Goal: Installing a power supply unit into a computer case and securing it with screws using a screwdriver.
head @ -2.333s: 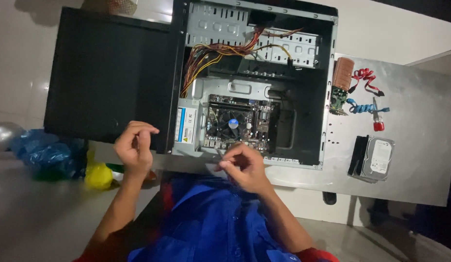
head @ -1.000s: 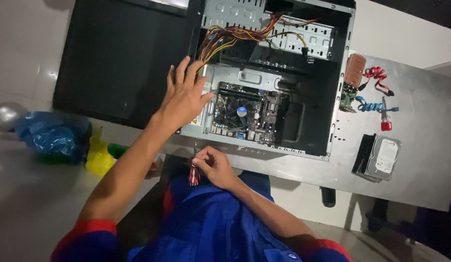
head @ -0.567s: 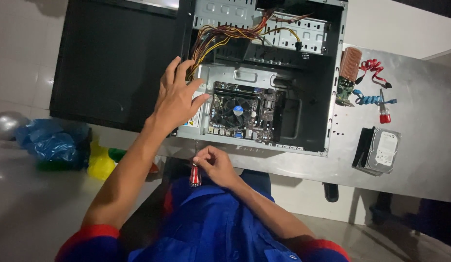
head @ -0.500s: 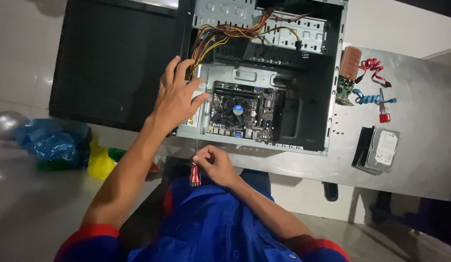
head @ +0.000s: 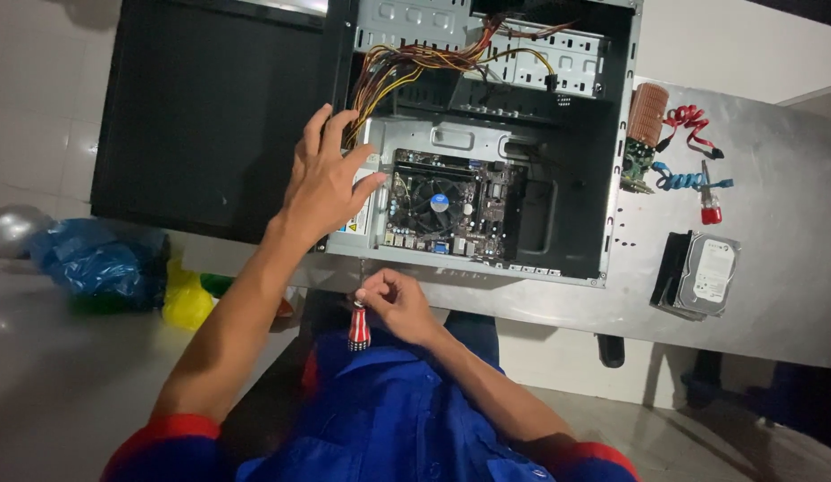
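Down low, screwdriver (head: 359,323) pinched in right hand (head: 399,303) fingers (head: 372,287), handle hanging below.

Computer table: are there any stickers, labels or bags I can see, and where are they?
Hard drive: right on the table, grey slab with a white rectangular label.
Sticker: inside the open case, beside the left hand, pale with blue edge.
Blue plastic bag: floor at left, crumpled.
Yellow bag: next to it.

Hard drive (head: 708,275), red cable (head: 690,121) and blue cable (head: 679,179) on the counter (head: 781,295); blue bag (head: 92,265) on floor.
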